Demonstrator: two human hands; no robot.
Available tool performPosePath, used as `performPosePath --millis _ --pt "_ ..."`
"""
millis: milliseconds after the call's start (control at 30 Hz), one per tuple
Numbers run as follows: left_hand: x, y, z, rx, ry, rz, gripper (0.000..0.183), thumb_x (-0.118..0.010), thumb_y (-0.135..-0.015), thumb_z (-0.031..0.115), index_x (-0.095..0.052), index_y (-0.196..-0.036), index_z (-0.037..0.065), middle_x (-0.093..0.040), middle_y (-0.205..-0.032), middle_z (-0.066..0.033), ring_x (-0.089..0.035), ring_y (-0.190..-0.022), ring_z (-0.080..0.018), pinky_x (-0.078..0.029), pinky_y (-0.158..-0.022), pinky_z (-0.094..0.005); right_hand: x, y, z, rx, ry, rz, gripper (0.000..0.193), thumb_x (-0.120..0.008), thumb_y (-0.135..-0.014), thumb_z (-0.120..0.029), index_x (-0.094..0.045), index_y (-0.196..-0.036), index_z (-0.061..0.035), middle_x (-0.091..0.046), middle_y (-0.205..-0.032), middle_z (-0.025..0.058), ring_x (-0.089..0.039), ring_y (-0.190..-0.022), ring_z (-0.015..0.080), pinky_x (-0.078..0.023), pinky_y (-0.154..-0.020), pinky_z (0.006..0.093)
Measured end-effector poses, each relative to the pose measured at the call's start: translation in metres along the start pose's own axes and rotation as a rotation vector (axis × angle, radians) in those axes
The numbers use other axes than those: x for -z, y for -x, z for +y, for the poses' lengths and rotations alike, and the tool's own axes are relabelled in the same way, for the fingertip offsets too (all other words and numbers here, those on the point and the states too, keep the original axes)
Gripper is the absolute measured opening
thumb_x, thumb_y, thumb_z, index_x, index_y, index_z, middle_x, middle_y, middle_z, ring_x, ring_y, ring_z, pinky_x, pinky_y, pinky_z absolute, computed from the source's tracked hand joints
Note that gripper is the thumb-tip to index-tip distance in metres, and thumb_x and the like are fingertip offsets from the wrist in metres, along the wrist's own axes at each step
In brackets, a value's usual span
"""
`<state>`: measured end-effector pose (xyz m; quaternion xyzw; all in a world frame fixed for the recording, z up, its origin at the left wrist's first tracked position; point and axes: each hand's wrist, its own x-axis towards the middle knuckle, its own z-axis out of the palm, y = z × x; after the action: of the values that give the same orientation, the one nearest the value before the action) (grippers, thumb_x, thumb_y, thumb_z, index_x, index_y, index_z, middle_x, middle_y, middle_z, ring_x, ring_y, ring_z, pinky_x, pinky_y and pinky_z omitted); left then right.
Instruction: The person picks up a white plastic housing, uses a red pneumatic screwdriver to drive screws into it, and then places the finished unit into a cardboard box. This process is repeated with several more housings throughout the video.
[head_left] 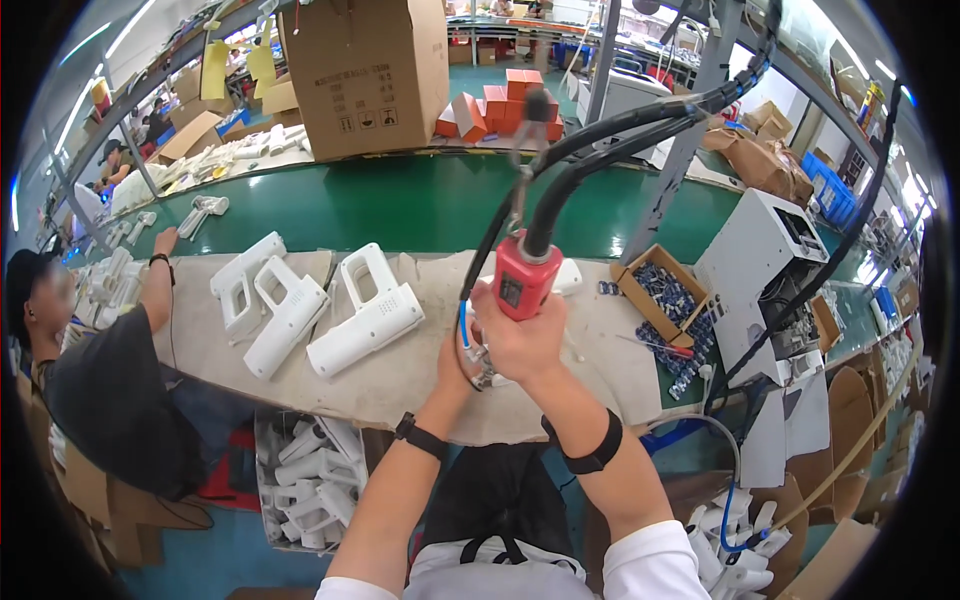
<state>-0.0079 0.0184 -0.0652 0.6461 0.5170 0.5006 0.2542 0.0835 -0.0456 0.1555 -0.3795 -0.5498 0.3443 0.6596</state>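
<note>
My right hand is wrapped round a red power screwdriver, which hangs upright from above with thick black hoses. A thin blue tube runs down beside it to a metal nose. Close against that nose is my left hand, its fingers curled; what they grip is hidden behind the tool and my right hand. Part of a white plastic piece shows just beyond my right hand. To the left, several white gun-shaped housings lie on the beige-covered bench.
At right stand a cardboard box of small blue-and-silver parts, with more spilled beside it, and a white machine. A green belt runs behind the bench. Another person works at left. A box of white housings stands below.
</note>
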Motion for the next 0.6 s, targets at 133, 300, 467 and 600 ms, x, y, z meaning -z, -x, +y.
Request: performPosePath --millis 133,300,467,600 --pt "0.017 -0.001 -0.023 -0.055 0.013 0.074 0.031 -0.067 -0.076 0.022 -0.055 -0.1 0.009 -0.065 -0.084 -0.0122 -0.064 -0.08 -0.0293 -0.048 -0.068 -0.0384 -0.013 0.004 -0.011 0.044 -0.049 -0.028 0.012 -0.066 -0.085 -0.01 -0.061 -0.081 -0.0003 -0.057 -0.061 -0.0012 -0.053 -0.054 0.0064 -0.043 -0.05 0.0233" --pt "0.045 0.009 0.029 0.142 -0.139 0.026 0.056 -0.078 -0.068 0.015 -0.053 -0.116 0.001 -0.059 -0.109 -0.0142 -0.057 -0.099 -0.0269 -0.046 -0.084 -0.0367 0.038 -0.024 -0.061 0.094 -0.135 0.133 0.015 -0.069 -0.085 -0.014 -0.062 -0.082 -0.0009 -0.06 -0.068 -0.0015 -0.052 -0.065 0.0046 -0.044 -0.058 0.0251" --pt "0.199 0.088 0.081 0.293 0.303 -0.054 0.073 -0.072 -0.065 0.001 -0.041 -0.132 -0.002 -0.054 -0.121 -0.0184 -0.055 -0.111 -0.0294 -0.046 -0.093 -0.0365 0.048 -0.049 -0.082 0.35 0.064 0.17 0.026 -0.069 -0.079 -0.018 -0.062 -0.096 -0.0004 -0.062 -0.069 0.0152 -0.062 -0.063 0.024 -0.048 -0.06 0.0353" --pt "0.213 0.144 0.122 0.307 0.225 -0.524 0.058 -0.07 -0.075 -0.005 -0.047 -0.128 -0.007 -0.06 -0.118 -0.0216 -0.061 -0.104 -0.0266 -0.05 -0.083 -0.0375 0.068 -0.045 -0.075 0.286 0.252 0.16 0.024 -0.066 -0.078 -0.019 -0.058 -0.089 -0.0001 -0.061 -0.073 0.024 -0.06 -0.072 0.043 -0.049 -0.062 0.0425"
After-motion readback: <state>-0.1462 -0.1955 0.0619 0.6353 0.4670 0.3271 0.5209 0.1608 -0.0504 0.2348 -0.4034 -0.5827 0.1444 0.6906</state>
